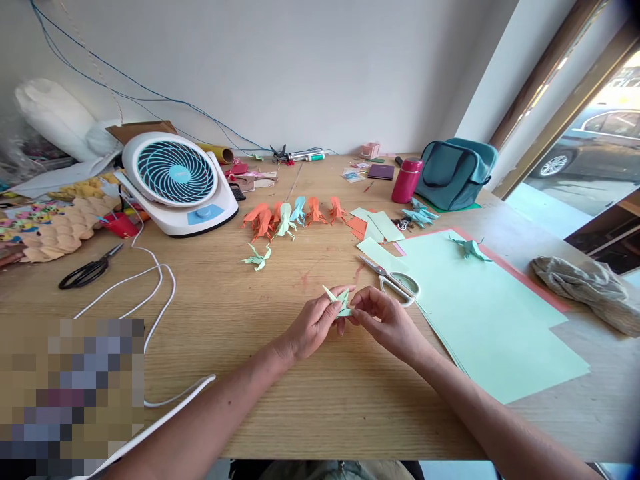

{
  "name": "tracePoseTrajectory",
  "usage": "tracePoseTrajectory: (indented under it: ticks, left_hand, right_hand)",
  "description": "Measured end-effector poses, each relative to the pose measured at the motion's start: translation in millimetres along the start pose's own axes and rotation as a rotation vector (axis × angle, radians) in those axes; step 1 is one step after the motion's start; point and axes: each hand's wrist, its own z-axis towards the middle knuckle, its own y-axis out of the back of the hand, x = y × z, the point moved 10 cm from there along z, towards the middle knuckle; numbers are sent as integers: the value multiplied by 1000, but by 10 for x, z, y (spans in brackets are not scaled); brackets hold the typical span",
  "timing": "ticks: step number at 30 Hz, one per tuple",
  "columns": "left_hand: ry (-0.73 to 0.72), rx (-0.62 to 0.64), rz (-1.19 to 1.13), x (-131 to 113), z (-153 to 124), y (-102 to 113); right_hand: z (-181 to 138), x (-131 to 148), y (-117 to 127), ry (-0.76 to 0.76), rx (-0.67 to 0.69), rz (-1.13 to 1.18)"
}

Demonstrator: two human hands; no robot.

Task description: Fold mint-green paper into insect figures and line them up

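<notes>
Pale green folded paper (342, 304), with a pointed tip up to the left, is held between both hands over the wooden table. My left hand (316, 323) pinches it from the left with the thumb on top. From the right, my right hand (384, 319) grips its edge between thumb and fingers. Just beyond the right hand lie white-handled scissors (395, 281). Farther off, a light green origami figure (258, 257) rests alone, in front of a row of orange, blue and green origami figures (285, 219).
Large pale green sheets (495, 313) cover the right side, with a teal origami figure (471, 249) on them. A white fan (177, 180), black scissors (91, 267) and a white cord (159, 280) lie left. A pink bottle (407, 180) and teal bag (453, 175) stand behind.
</notes>
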Motion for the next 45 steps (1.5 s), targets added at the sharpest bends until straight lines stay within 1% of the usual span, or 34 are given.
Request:
tracePoseTrajectory:
  ticks: [3,6,10,14,17,20,22,25,27,32,36,39,41,43,45]
  left_hand:
    - [20,16,-65,47,0,-47]
    - [26,35,-115,64,4,-91]
    - [33,44,-92,73,10,-104]
    - [25,-21,14,107,45,-8]
    - [12,-52,-2,121,88,65]
    - [64,-2,-94,178,110,40]
    - [109,29,-125,216,98,3]
    - [140,-17,-60,232,70,33]
    - [150,-52,-17,219,57,68]
    - [79,-88,-66,89,78,138]
    - [72,-92,-88,65,73,112]
    - [93,-126,-33,79,44,94]
    - [99,-144,3,78,29,91]
    - [97,-148,9,74,26,97]
    - [93,-157,-21,78,31,124]
  right_hand:
    - [1,1,18,-4,-13,-65]
    - [-14,69,68,51,-66,-150]
    - [-33,137,75,103,-86,-200]
    - [-56,217,132,193,-157,-284]
    - [-67,222,144,212,-169,-332]
    - [-60,170,138,157,-156,-336]
    - [-60,171,130,147,-155,-350]
    - [-67,213,122,170,-167,-372]
    - [-68,226,120,172,-159,-342]
    - [-66,264,144,163,-127,-259]
    - [-99,348,176,241,-184,-310]
    - [-127,395,159,317,-218,-375]
    - [-133,406,134,341,-213,-407]
    - [-125,395,130,327,-197,-402]
    - [-107,363,144,278,-172,-358]
